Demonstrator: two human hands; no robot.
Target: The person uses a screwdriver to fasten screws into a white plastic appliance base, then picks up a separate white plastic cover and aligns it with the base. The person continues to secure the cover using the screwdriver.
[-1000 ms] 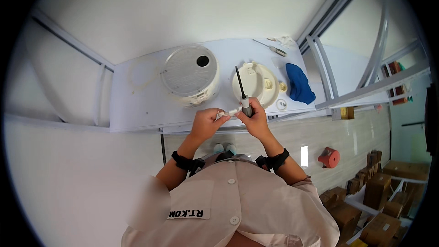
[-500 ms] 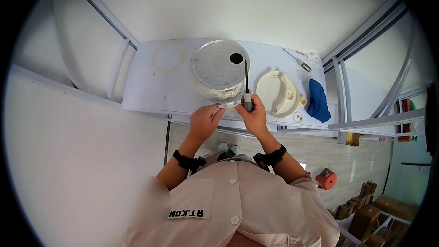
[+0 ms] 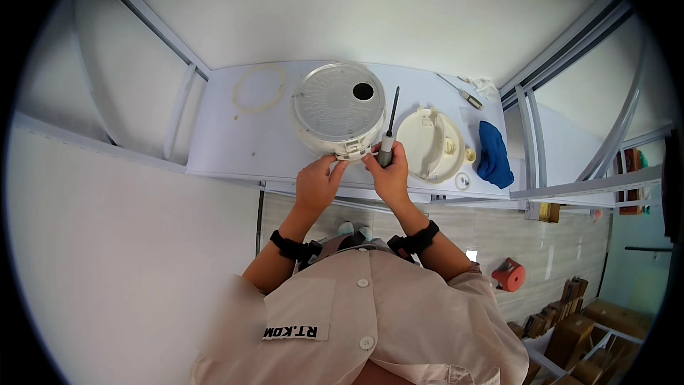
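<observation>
Here, right hand (image 3: 390, 175) and screwdriver (image 3: 387, 142) crowd the pot's (image 3: 330, 109) edge.

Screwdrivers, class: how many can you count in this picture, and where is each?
2. The held screwdriver is in the right hand; the second screwdriver lies on the table, toward its far right corner. Any under the blue cloth would be hidden.

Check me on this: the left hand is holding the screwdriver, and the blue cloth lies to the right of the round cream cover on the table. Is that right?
Not quite: the head view shows the screwdriver in the right hand. The blue cloth does lie to the right of the round cream cover on the table.
</observation>
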